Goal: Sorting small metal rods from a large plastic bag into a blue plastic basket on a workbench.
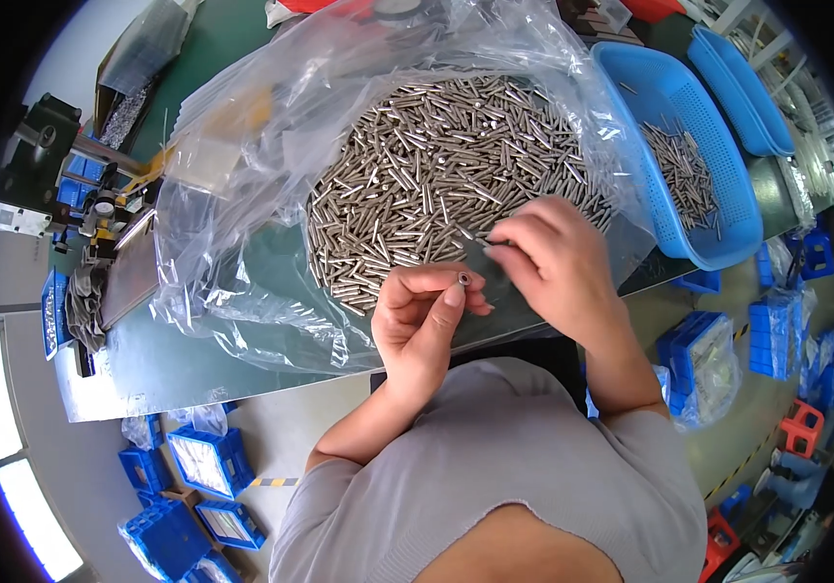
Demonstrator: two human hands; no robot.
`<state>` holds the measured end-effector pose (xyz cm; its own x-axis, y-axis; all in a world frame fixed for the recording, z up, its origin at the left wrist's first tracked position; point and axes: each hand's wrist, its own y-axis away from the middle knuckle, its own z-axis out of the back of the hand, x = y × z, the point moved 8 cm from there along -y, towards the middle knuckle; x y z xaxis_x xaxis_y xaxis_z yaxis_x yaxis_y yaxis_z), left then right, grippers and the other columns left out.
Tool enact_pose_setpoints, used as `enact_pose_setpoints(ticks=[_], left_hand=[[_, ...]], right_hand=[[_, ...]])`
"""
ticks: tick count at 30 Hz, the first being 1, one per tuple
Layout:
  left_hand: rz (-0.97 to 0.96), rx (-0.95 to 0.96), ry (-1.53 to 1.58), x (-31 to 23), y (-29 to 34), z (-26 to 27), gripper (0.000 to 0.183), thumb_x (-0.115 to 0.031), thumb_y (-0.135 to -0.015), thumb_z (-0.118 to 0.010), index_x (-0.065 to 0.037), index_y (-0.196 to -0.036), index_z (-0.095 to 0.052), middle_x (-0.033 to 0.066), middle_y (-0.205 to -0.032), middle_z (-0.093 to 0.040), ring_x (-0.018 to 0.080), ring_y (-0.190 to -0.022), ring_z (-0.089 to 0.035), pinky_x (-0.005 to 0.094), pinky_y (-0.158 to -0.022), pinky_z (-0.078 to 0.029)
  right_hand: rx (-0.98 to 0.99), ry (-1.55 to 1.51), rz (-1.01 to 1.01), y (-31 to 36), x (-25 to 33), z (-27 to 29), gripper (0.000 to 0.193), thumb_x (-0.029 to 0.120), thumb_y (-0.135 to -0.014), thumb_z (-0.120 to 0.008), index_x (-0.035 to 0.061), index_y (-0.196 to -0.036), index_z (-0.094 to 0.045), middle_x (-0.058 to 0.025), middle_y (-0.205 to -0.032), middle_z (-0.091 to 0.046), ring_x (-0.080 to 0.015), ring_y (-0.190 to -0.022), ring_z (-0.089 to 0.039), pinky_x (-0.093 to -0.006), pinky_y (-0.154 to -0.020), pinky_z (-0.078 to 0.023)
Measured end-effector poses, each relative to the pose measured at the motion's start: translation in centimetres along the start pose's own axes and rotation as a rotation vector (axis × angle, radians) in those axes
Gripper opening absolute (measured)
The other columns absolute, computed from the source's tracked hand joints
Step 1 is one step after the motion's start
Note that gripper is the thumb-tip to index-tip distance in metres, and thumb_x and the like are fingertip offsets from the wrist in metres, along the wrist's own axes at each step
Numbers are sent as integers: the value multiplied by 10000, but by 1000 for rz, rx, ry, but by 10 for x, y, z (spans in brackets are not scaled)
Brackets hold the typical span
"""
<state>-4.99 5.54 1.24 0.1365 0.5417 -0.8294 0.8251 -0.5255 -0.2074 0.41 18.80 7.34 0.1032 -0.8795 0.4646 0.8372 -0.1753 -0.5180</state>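
My left hand (422, 321) is closed in a pinch around a small metal ring-shaped piece (463, 279), whose round end with a hole points up. Just to its right and slightly farther off, my right hand (553, 267) pinches a slim pointed metal pin (472, 235) between thumb and fingers. The two hands are close together but apart. Both are at the near edge of a large pile of similar metal pins (436, 175), which lies on an open clear plastic bag (232, 214) on the green table (164, 360).
A blue perforated basket (742, 219) with some pins stands right of the pile, and a second blue basket (742, 87) sits beyond it. Machine parts (96, 204) stand at the table's left end. Blue crates (208, 462) and red stools (800, 428) are on the floor.
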Motion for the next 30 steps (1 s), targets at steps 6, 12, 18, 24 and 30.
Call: enact_pose_setpoints(ticks=[6,12,18,24,30], left_hand=[[-7,25,10,0,1,-1,76,-15,-912,-550,32,-963,-517,200,-955,-620,189,-748,-614,324,-659,-558],[7,31,5,-1,1,1,77,-7,-913,-542,32,-972,-513,205,-960,-617,191,-755,-613,327,-662,-558],[14,47,10,1,0,0,78,0,-913,-536,28,-982,-513,203,-967,-616,192,-762,-614,330,-666,-559],[24,30,16,1,2,1,73,0,-915,-533,20,-983,-517,196,-974,-618,192,-771,-617,334,-672,-559],[66,113,14,4,1,-4,88,29,-926,-517,21,-1012,-498,177,-1014,-612,176,-826,-619,312,-740,-552]], right_hand=[[137,182,80,-4,4,-28,139,149,-693,-690,87,-754,-582,-51,-770,-540,-248,-778,-548,-361,-654,-471],[242,192,129,6,14,-24,148,92,-701,-655,66,-838,-606,-45,-799,-541,-243,-790,-544,-359,-667,-472],[127,203,174,15,17,-21,86,152,-723,-589,79,-745,-548,-41,-767,-484,-208,-772,-523,-319,-657,-475],[314,183,108,9,11,-29,184,46,-702,-628,34,-882,-591,-63,-864,-565,-260,-833,-559,-361,-703,-484],[-18,-543,-137,10,-6,6,121,-17,-802,-649,26,-892,-580,-53,-817,-597,-141,-699,-587,-266,-605,-465]])
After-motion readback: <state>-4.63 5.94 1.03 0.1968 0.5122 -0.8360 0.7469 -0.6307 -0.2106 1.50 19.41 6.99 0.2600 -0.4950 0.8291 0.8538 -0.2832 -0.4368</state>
